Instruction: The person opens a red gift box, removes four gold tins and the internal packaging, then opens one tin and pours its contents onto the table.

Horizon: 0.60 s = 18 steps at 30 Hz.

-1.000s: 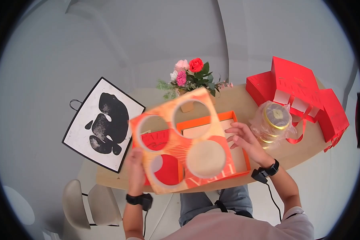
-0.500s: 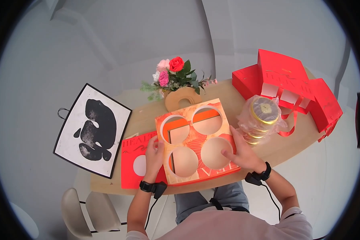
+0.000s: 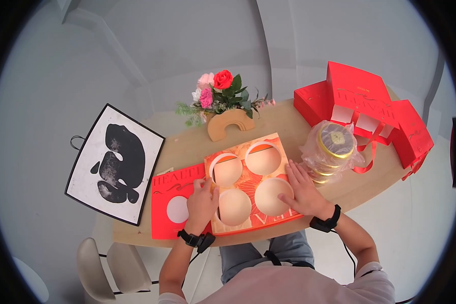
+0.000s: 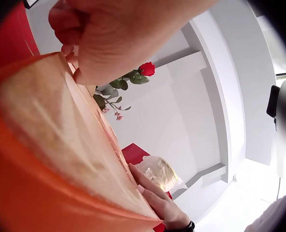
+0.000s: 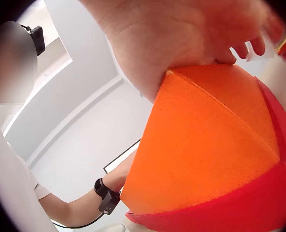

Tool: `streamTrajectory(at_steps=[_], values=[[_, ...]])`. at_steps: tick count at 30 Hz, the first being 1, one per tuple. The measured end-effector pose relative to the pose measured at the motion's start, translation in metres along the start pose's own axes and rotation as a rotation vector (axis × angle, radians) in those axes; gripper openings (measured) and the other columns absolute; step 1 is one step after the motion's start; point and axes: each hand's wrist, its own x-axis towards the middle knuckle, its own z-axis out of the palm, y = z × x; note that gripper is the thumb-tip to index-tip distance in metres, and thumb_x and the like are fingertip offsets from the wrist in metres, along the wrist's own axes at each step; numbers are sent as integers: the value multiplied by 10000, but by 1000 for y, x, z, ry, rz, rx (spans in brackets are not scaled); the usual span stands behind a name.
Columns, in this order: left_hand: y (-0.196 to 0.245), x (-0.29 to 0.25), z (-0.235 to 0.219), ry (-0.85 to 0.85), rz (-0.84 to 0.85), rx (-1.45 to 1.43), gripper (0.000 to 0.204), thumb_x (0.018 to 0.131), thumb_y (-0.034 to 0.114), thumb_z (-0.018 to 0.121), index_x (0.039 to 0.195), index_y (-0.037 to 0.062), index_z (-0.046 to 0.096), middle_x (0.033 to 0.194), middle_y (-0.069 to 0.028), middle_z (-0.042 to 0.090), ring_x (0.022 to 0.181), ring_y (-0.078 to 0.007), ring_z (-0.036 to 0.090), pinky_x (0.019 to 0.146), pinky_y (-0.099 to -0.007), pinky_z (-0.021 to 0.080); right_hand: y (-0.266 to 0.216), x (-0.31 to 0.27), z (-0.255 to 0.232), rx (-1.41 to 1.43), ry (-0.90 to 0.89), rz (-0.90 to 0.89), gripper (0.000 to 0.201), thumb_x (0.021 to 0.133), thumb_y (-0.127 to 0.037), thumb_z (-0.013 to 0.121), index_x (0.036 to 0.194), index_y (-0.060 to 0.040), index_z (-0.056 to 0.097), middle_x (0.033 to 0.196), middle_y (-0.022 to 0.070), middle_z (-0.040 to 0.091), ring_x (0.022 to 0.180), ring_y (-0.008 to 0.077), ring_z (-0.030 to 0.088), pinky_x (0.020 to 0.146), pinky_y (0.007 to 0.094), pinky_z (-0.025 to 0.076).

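An orange patterned panel with round holes [image 3: 242, 195] lies in a box with orange walls [image 5: 205, 145], near the table's front edge. The left hand [image 3: 202, 205] touches the panel's left edge with bent, relaxed fingers. Flat along the right edge rests the right hand [image 3: 305, 191], its fingers straight and the thumb beside the lower right hole. Through the holes a pale surface shows. Under the left hand's side lies a red printed cover [image 3: 162, 202] with a white circle. In the right wrist view the right palm [image 5: 176, 43] bears on the box's corner.
Plastic-wrapped jars with gold rims [image 3: 335, 142] stand right of the box. Red boxes [image 3: 359, 96] with a ribbon are at the back right. Behind stands a flower arrangement [image 3: 220, 93] in a wooden arch [image 3: 230, 123]. A black-and-white bag [image 3: 117, 164] is at the left, chairs [image 3: 129, 263] below.
The panel came from a tilted, raised position over onto the box and now sits lower in it. The right hand has come onto its right edge, and the left hand has shifted along the left side.
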Motion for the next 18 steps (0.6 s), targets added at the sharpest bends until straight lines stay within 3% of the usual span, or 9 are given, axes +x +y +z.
streamTrajectory(at_steps=[3,6,8,11,15,18], values=[[-1,2,2,-2,61,66,412,966,300,614,1294,52,633,1150,-122,589,703,-295,688,640,-418,551,-1,0,-1,-47,-17,1,869,947,-483,593,1502,117,297,1601,313,219,1470,485,242,1203,544,229],[-2,3,4,-122,148,203,387,975,305,595,1273,62,642,1115,-114,593,709,-308,690,630,-425,561,-3,0,-4,-94,-71,33,823,939,-494,600,1462,102,379,1619,286,197,1466,484,248,1192,570,233],[-3,4,4,-133,287,289,285,986,257,576,1142,29,646,1032,-126,606,694,-310,693,581,-422,571,-6,0,-4,-194,-37,17,732,916,-482,629,1367,80,501,1623,264,208,1462,469,262,1179,572,257],[-8,10,9,-190,371,391,254,978,248,578,1071,23,649,985,-120,628,706,-294,701,580,-421,568,-11,3,-4,-308,-10,1,640,875,-450,678,1260,53,588,1617,249,233,1457,437,287,1159,555,297],[-13,18,11,-251,423,408,237,961,241,589,1023,22,656,973,-120,638,706,-283,705,579,-416,564,-9,5,2,-382,30,-21,579,833,-418,726,1188,31,635,1607,234,265,1449,408,312,1135,535,335],[-15,21,10,-348,352,447,244,951,266,589,1066,68,674,1037,-80,655,824,-295,701,668,-459,570,-8,6,2,-390,15,-16,579,808,-405,754,1180,23,637,1599,228,279,1427,393,343,1115,520,361]])
